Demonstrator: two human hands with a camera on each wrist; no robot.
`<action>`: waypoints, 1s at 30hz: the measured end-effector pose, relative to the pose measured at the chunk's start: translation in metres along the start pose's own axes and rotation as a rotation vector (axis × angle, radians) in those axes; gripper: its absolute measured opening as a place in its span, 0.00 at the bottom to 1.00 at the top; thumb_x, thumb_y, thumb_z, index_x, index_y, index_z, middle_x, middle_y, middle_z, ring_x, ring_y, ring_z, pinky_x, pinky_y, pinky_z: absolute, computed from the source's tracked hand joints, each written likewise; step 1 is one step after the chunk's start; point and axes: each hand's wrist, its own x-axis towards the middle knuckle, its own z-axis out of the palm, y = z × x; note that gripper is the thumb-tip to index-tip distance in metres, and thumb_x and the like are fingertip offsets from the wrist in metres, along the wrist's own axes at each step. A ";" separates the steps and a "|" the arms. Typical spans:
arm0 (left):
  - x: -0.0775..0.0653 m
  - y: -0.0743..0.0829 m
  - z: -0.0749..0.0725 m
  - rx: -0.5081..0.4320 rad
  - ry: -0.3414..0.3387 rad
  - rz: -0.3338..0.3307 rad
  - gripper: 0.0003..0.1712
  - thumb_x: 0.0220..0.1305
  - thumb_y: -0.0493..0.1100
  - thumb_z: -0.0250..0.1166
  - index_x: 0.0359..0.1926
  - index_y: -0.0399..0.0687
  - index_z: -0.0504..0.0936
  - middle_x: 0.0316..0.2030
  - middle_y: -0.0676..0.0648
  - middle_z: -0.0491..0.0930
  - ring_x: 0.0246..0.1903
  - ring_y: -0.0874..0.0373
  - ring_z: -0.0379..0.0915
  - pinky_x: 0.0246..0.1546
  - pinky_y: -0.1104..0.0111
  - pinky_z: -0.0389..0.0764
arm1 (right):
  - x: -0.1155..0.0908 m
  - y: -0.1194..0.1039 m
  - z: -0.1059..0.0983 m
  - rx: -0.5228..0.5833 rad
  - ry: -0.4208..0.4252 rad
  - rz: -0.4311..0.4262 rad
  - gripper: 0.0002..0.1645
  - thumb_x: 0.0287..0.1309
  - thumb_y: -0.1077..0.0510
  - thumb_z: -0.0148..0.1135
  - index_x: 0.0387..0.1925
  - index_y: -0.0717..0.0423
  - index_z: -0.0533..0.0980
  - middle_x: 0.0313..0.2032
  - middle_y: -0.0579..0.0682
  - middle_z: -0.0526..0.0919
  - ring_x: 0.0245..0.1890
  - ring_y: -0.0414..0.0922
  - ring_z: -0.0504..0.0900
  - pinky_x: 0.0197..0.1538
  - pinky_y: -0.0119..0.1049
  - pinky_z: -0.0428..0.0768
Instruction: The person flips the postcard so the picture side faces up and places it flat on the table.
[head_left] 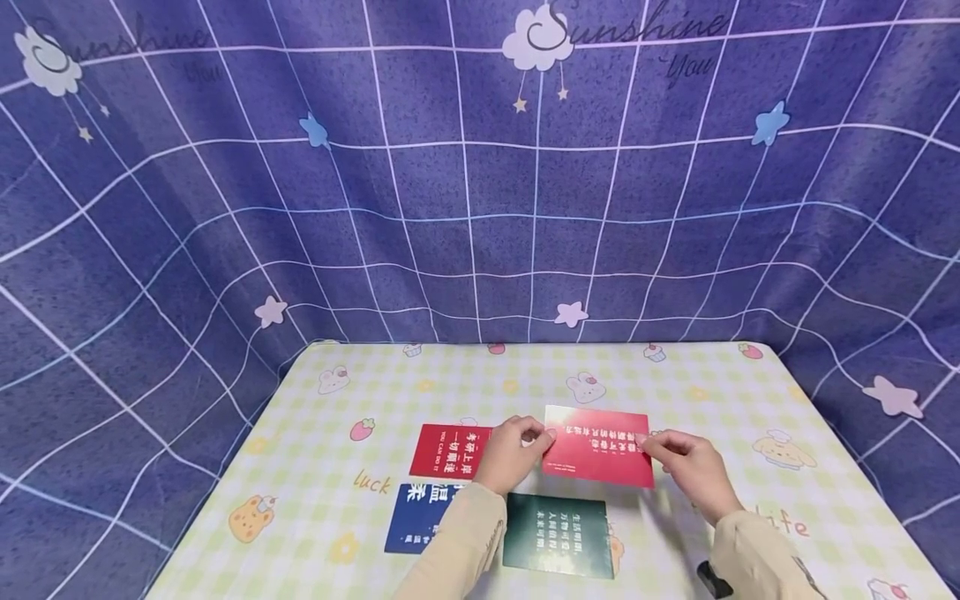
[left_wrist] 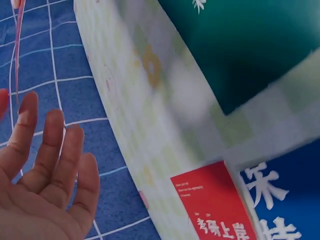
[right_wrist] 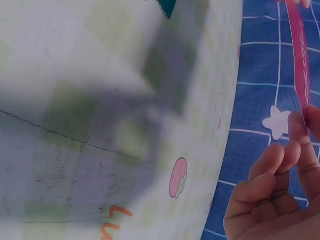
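Observation:
A pinkish-red card [head_left: 596, 450] printed with white characters is held up above the table by both hands. My left hand [head_left: 510, 454] pinches its left edge between thumb and forefinger, the other fingers loosely bent. At the opposite edge, the thumb and forefinger of my right hand [head_left: 693, 471] pinch it too. Both wrist views show the card [right_wrist: 299, 60] nearly edge-on. Beneath the left hand and sleeve lie a red card [head_left: 442, 450] and a blue card [head_left: 412, 521], each partly covered. A dark green card [head_left: 557, 537] lies flat nearer me, right of the blue one.
The table [head_left: 300, 467] wears a pale green checked cover with cartoon prints. Behind it and at its sides hangs a blue gridded curtain [head_left: 495, 183] with stars and clouds. A small black object [head_left: 712, 579] shows beside the right sleeve.

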 end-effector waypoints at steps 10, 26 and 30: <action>0.008 -0.002 -0.001 0.168 0.085 -0.074 0.09 0.64 0.49 0.72 0.37 0.50 0.87 0.35 0.53 0.80 0.36 0.59 0.73 0.43 0.61 0.80 | 0.004 -0.008 0.010 -0.174 0.054 -0.147 0.13 0.64 0.48 0.69 0.29 0.52 0.85 0.30 0.46 0.86 0.33 0.44 0.75 0.40 0.39 0.70; 0.006 -0.012 -0.001 0.331 0.140 -0.098 0.11 0.60 0.47 0.75 0.35 0.44 0.86 0.26 0.51 0.78 0.27 0.58 0.71 0.35 0.62 0.76 | 0.014 -0.008 0.036 -0.308 0.048 -0.145 0.13 0.63 0.47 0.68 0.28 0.49 0.85 0.25 0.46 0.82 0.28 0.46 0.74 0.32 0.39 0.69; 0.007 -0.015 0.002 0.367 0.137 -0.132 0.12 0.59 0.47 0.76 0.36 0.44 0.86 0.27 0.50 0.78 0.28 0.56 0.71 0.37 0.60 0.76 | 0.017 -0.010 0.040 -0.345 0.050 -0.118 0.13 0.62 0.46 0.69 0.28 0.50 0.84 0.26 0.48 0.82 0.27 0.47 0.75 0.30 0.39 0.68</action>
